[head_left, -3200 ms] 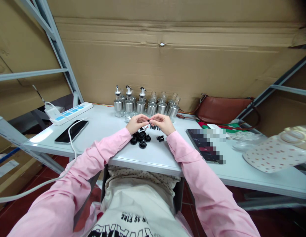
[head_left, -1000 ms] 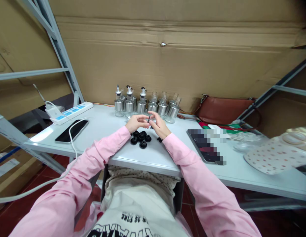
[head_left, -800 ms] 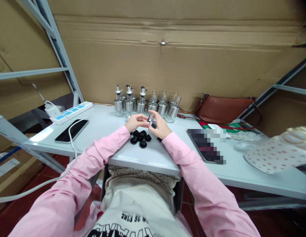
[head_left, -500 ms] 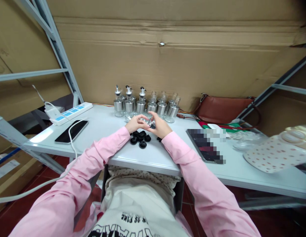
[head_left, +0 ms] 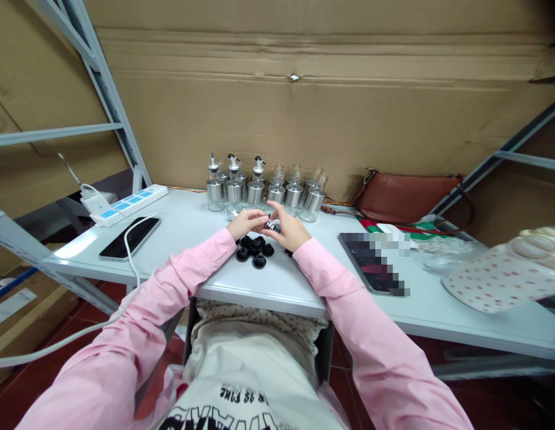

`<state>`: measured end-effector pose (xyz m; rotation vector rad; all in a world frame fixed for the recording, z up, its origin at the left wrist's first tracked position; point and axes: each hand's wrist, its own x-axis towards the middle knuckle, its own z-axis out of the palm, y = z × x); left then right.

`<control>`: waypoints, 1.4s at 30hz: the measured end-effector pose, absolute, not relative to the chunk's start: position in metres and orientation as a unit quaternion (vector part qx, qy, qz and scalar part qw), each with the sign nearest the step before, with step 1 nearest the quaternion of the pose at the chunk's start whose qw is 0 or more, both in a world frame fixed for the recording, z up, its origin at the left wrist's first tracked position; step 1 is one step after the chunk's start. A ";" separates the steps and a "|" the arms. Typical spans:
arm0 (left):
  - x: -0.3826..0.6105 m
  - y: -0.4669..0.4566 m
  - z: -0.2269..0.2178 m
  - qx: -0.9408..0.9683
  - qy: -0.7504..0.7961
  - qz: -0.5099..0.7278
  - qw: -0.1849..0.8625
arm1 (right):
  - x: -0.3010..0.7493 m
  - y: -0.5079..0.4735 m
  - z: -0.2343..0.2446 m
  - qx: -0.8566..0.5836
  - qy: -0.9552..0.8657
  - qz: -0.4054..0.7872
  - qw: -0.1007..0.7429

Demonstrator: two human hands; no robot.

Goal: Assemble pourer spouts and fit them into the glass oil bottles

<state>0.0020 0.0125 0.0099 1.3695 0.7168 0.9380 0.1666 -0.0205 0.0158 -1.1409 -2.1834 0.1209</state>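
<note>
My left hand (head_left: 247, 224) and my right hand (head_left: 289, 228) meet over the table, both closed on a small silver-and-black bottle pourer (head_left: 272, 226). Fingers cover much of it. The right thumb and fingers curl round its right side, while the left fingertips pinch its left end. Just below my hands lies a cluster of black stoppers (head_left: 256, 245). Behind them stand rows of glass bottles with steel sleeves (head_left: 276, 194). Three bottles at the left carry pourers, such as the silver pourer with a black flap (head_left: 259, 164).
At left on the white table (head_left: 259, 292) are a power strip (head_left: 129, 205), a phone (head_left: 130, 239) and a white cable (head_left: 132, 263). To the right lie a tablet-like device (head_left: 371, 266), a brown bag (head_left: 407, 200) and a dotted pouch (head_left: 492, 283). Cardboard (head_left: 304, 119) stands behind.
My left fingers have shifted slightly right, closer against the pourer. The pourer's upright tip has tilted down between my hands. The bottles and stoppers stay put.
</note>
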 end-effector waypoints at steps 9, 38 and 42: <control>0.002 0.012 0.009 0.616 0.285 0.368 0.635 | 0.166 -0.020 0.013 -0.429 -0.836 0.055 0.338; 0.006 0.005 0.012 0.593 0.244 0.398 0.656 | 0.155 -0.036 0.029 -0.407 -0.815 -0.014 0.413; 0.008 0.004 0.006 0.672 0.265 0.422 0.547 | 0.158 -0.032 0.028 -0.449 -0.784 -0.039 0.427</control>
